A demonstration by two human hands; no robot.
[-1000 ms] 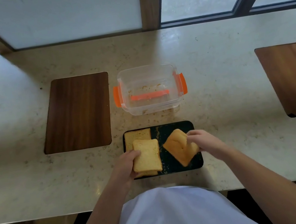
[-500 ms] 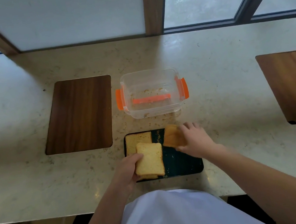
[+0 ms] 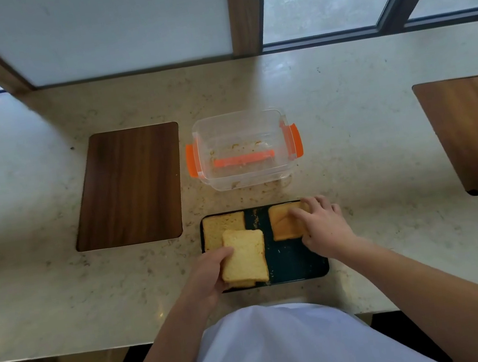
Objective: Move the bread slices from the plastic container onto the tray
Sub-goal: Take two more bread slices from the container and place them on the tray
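My right hand [image 3: 322, 227] is pressing a bread slice [image 3: 284, 225] flat into the tray's one o'clock corner, fingers spread over its top. My left hand [image 3: 211, 273] is closed around a small stack of slices [image 3: 246, 255] held over the tray's seven o'clock side, thumb on the near edge. One more slice [image 3: 218, 230] already lies flat at the eleven o'clock corner of the black tray [image 3: 300, 264]. The clear plastic container [image 3: 242, 149], orange clips on its sides, sits just beyond the tray at twelve o'clock and holds only crumbs, so I judge the transfer nearly done: what remains is laying out what I hold.

To do this well, I'd lift the right hand straight up so the slice doesn't drag or tear, then take the next slice off the stack and set it in the bare dark patch at five o'clock. A gentle grip matters; soft bread dents. The left stack partly overlaps the far slice, so I'd keep it raised.
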